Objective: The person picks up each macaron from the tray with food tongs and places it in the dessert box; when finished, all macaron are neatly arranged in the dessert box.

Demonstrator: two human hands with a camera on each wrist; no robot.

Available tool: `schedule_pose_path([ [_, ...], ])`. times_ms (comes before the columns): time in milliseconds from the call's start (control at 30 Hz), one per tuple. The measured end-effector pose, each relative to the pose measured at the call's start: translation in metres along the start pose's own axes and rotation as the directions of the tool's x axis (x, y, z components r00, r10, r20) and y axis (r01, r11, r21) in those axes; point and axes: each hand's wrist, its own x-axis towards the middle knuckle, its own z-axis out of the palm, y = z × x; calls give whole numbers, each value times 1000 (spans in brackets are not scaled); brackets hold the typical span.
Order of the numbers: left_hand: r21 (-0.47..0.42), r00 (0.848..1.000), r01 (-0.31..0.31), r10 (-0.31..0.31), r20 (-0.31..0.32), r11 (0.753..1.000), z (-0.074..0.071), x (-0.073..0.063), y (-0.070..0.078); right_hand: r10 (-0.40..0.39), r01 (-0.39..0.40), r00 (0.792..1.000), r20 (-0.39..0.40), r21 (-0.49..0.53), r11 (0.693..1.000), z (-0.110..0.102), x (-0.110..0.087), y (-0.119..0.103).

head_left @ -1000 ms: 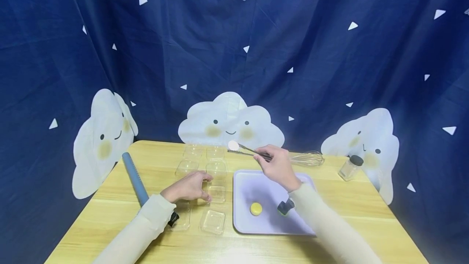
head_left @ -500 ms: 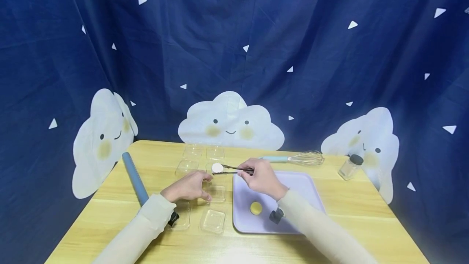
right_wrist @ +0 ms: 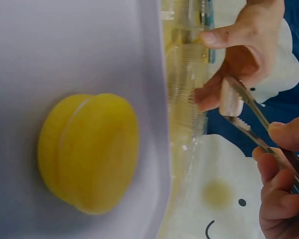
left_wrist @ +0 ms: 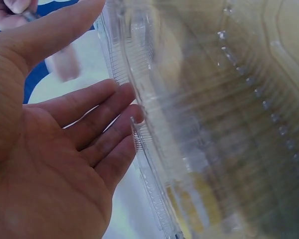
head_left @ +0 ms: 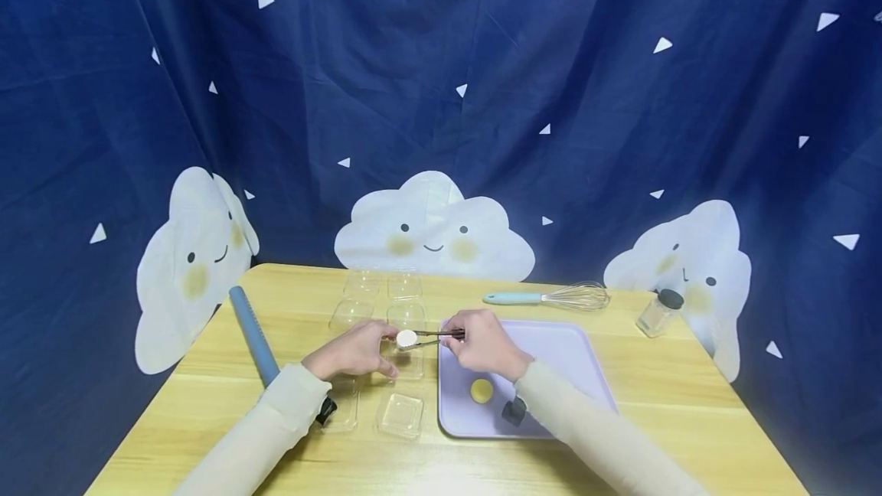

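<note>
My right hand grips slim metal tongs near their middle. Between the tong tips is a pale macaron, held close over a clear plastic box. My left hand lies at the left of that box, thumb and fingers spread apart. In the left wrist view its fairly straight fingertips meet the edge of the clear plastic. A yellow macaron sits on the lilac tray, below my right hand in the head view.
More clear boxes stand in two columns left of the tray. A whisk lies behind the tray, and a black-lidded jar is at the back right. A blue-grey rod lies at the left, partly under my left sleeve.
My right hand has brought the tongs and pale macaron left and down from behind the tray to over the box by my left hand. The left hand has stayed in place.
</note>
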Motion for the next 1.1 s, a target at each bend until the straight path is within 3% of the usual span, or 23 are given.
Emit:
schedule_pose_path([
  [367, -10, 1000, -11, 11, -5, 1000, 2, 0, -1, -53, 53, 995, 79, 7, 999, 11, 1, 3],
  [700, -3, 1000, -11, 11, -11, 1000, 2, 0, 1, -4, 0, 992, 123, 37, 999, 15, 1, 0],
  [1100, -15, 999, -41, 41, -3, 999, 1, 1, 1, -12, 12, 989, 145, 2, 1000, 18, 2, -1],
])
